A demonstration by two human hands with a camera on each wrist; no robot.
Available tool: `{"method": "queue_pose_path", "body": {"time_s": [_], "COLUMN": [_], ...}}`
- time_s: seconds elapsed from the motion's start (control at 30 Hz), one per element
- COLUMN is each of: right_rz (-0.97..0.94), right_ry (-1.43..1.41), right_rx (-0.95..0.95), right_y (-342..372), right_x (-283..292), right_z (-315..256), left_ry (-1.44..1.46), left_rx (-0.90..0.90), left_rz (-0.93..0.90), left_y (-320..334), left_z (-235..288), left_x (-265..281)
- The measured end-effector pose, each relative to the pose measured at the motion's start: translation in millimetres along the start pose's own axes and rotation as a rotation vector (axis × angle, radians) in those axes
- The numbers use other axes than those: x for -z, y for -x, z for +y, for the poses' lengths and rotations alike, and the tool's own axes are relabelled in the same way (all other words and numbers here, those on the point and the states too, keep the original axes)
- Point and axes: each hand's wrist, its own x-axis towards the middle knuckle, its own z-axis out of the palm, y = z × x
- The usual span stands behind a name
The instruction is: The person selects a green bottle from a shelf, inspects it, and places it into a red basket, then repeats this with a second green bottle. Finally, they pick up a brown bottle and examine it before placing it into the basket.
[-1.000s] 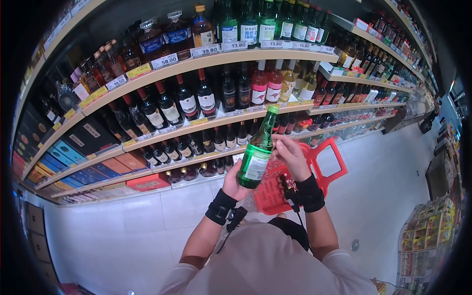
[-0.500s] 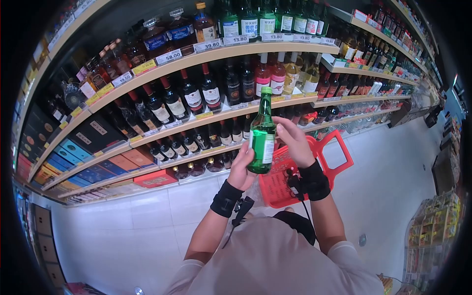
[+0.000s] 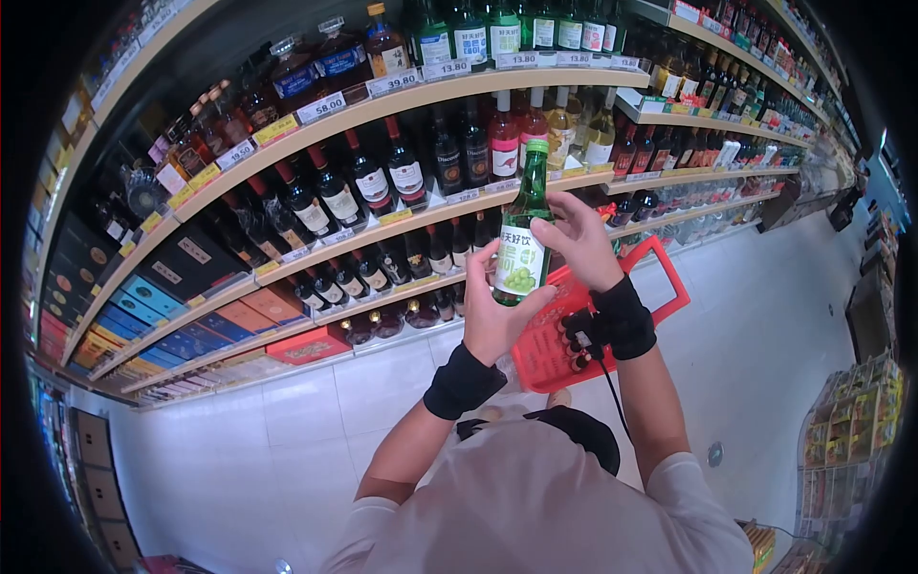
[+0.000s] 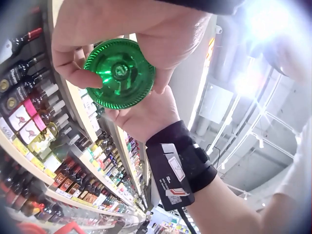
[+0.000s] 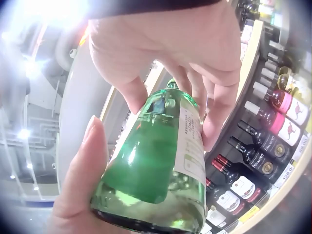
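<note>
A green glass bottle (image 3: 521, 253) with a white label showing green grapes stands nearly upright in front of me, its label facing the head camera. My left hand (image 3: 495, 308) holds it low down, fingers on one side and thumb across the lower front. Around the shoulder, my right hand (image 3: 583, 241) grips it between thumb and fingers. The left wrist view looks up at the bottle's round ridged base (image 4: 121, 73), with left fingers curled beside it. Liquid and the label's pale inner side show through the bottle in the right wrist view.
Curved shelves (image 3: 402, 230) of wine bottles run ahead. Similar green bottles (image 3: 504, 36) line the upper shelf above price tags. Below my right hand, a red shopping basket (image 3: 660, 287) is by my feet on the tiled floor (image 3: 287, 411). A snack rack (image 3: 851, 430) stands at right.
The bottle has turned about its length, so the grape label now faces the head camera instead of the back label. My right hand has closed in on the bottle's shoulder; both hands sit somewhat higher.
</note>
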Motion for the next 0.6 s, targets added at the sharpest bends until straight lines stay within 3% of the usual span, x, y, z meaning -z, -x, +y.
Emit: {"method": "queue_pose_path", "body": {"time_s": [0.27,0.37,0.43,0.6], "right_rz": [0.02,0.039,0.059,0.085], "right_ry": [-0.03,0.018,0.032,-0.008], "right_rx": [0.0,-0.027,-0.026,-0.017], "right_y": [6.6,8.8,10.3,9.4], "right_x": [16.4,27.9,35.5,49.1], "right_z": [-19.9,-29.4,-28.0,-20.8], "left_ry": [-0.075,0.13,0.089,0.058], "left_rx": [-0.039,0.133,0.169,0.118], "left_rz": [-0.048,-0.162,-0.201,-0.233], "left_y": [-2.1,-4.9,-4.7,-8.8], "left_z": [4.5,17.3,26.4,15.4], "left_x": [-11.8,-19.0,-26.4,-40.3]}}
